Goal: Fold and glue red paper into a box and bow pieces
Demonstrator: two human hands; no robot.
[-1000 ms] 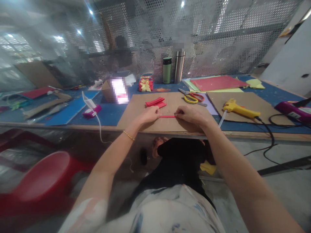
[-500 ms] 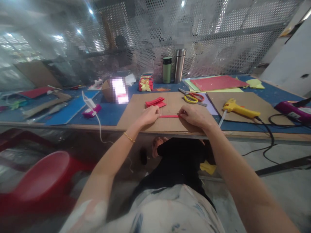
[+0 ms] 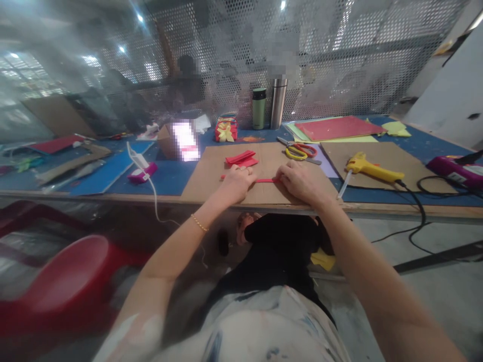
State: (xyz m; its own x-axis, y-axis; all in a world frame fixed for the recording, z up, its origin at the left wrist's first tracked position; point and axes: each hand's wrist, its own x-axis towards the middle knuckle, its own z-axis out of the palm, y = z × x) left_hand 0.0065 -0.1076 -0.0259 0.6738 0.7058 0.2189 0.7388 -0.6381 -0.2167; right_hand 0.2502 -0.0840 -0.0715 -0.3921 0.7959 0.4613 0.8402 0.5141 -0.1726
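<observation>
A narrow red strip [image 3: 265,180] lies along a brown cardboard sheet [image 3: 204,173]. My left hand [image 3: 237,183] is closed over its left part, and a short end of the strip sticks out left of that hand. My right hand [image 3: 298,182] has its fingers pinched on the strip's right part; that end is hidden beneath them. Folded red pieces [image 3: 242,158], apparently paper or felt, rest on the cardboard just beyond my left hand. Past my right hand lie scissors with yellow handles [image 3: 296,153], beside a red-orange handle loop [image 3: 306,149].
To the right, a yellow glue gun [image 3: 372,170] with a black cable sits on another cardboard sheet [image 3: 392,151]. Behind stand a green tumbler [image 3: 258,110], a steel flask [image 3: 278,106] and a small red box [image 3: 226,128]. A purple power socket [image 3: 142,173] is at left.
My left hand has slid a little to the right along the red strip, so the strip's left end now shows beyond it. My right hand has stayed nearly in place.
</observation>
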